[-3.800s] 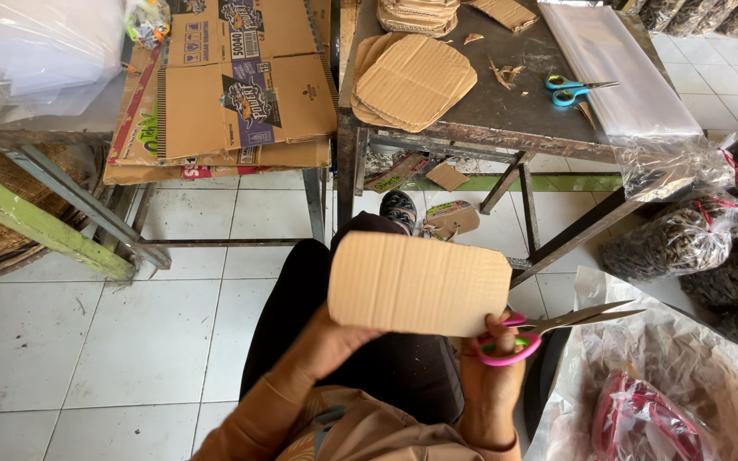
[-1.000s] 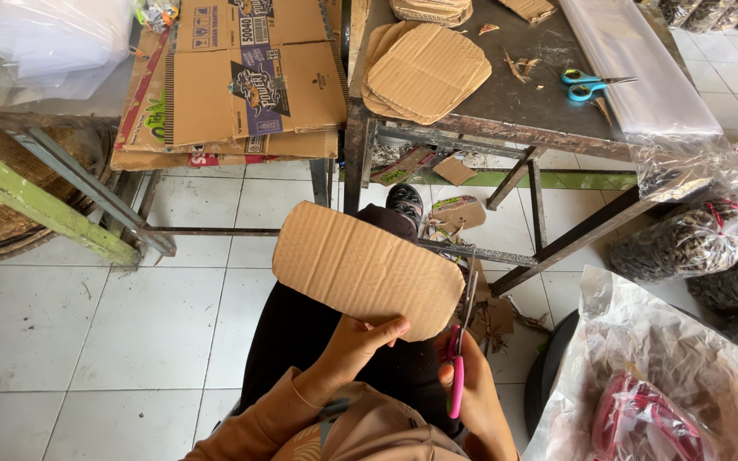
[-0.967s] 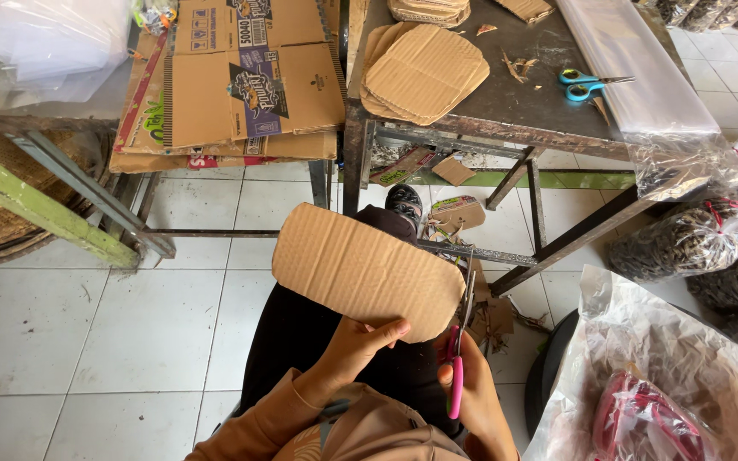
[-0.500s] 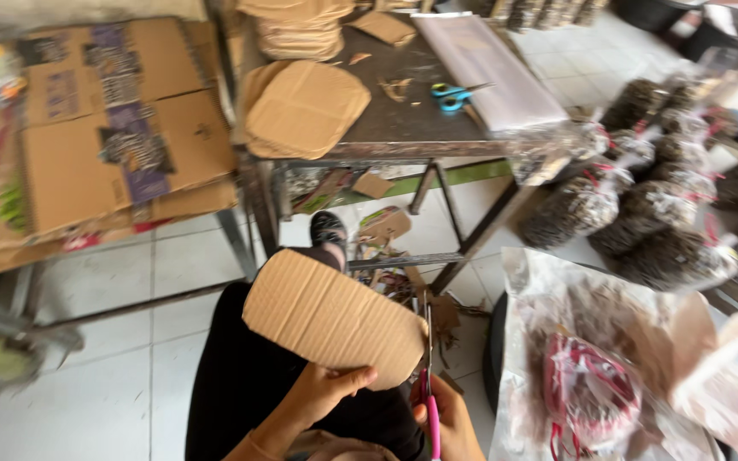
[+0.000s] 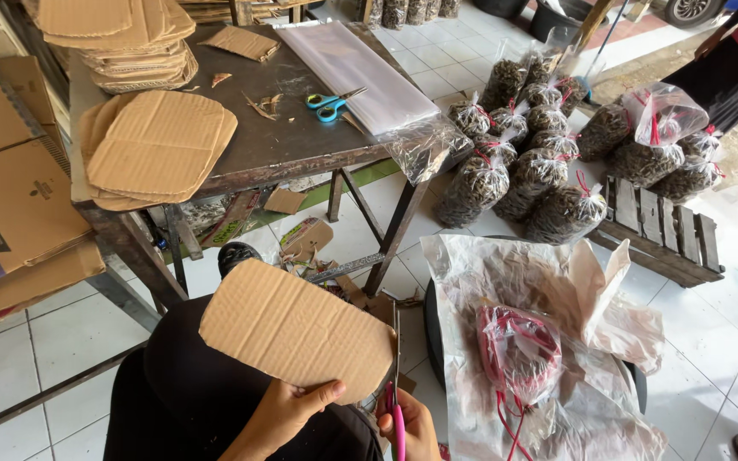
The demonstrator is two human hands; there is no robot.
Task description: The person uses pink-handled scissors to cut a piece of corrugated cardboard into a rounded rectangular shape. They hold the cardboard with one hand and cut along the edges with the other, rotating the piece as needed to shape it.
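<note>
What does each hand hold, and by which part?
Left hand holds the cardboard by its near edge; right hand holds the scissors by the pink handles.

A stack of trimmed cardboard sheets (image 5: 160, 145) is lying on the dark surface (image 5: 277, 145), with blue scissors (image 5: 331, 103) resting beside a clear plastic sheet (image 5: 359, 75). Tied bags of dark contents (image 5: 530, 162) are crowding the tiled floor (some are sitting on a wooden pallet (image 5: 662, 230)).
</note>
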